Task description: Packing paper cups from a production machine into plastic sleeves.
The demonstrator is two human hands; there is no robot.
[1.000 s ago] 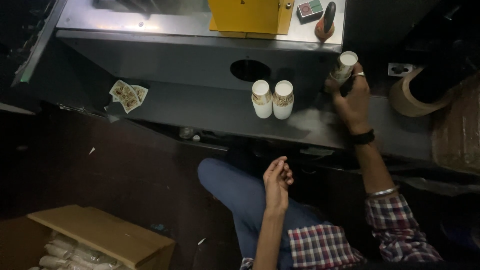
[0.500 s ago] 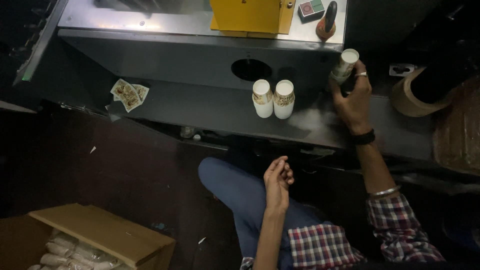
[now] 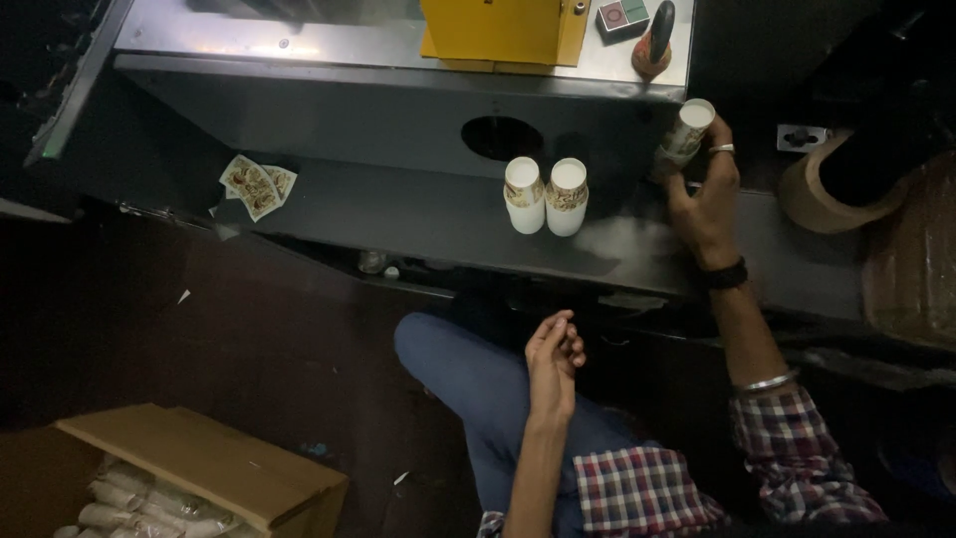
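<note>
A stack of paper cups (image 3: 687,133) was in the right hand (image 3: 705,204), tilted, its white open end pointing up and away. It was held at the right end of the dark grey surface (image 3: 398,214), close under the machine's upper ledge. The fingers were wrapped around the lower part of the stack, a ring on one of them; a dark band sat on the wrist and a thin bangle further up the forearm, near a rolled plaid sleeve.

The left hand (image 3: 553,359) was empty, loosely curled with the fingers bent in, hanging over the blue-trousered knee (image 3: 468,374), well apart from the surface and touching nothing that could be made out.

Left of the held stack, two more cups (image 3: 546,194) stood upright on the surface, side by side and touching, just below a round hole (image 3: 503,137) in the machine's sloped panel. Further left lay a few flat printed blanks (image 3: 256,184). Above, on the pale top ledge, sat a yellow housing (image 3: 508,30), a small box with buttons (image 3: 621,17) and a dark-handled tool (image 3: 654,40). A roll of brown tape (image 3: 817,199) lay to the right. At lower left, an open cardboard box (image 3: 199,473) held more stacked cups on their sides.
</note>
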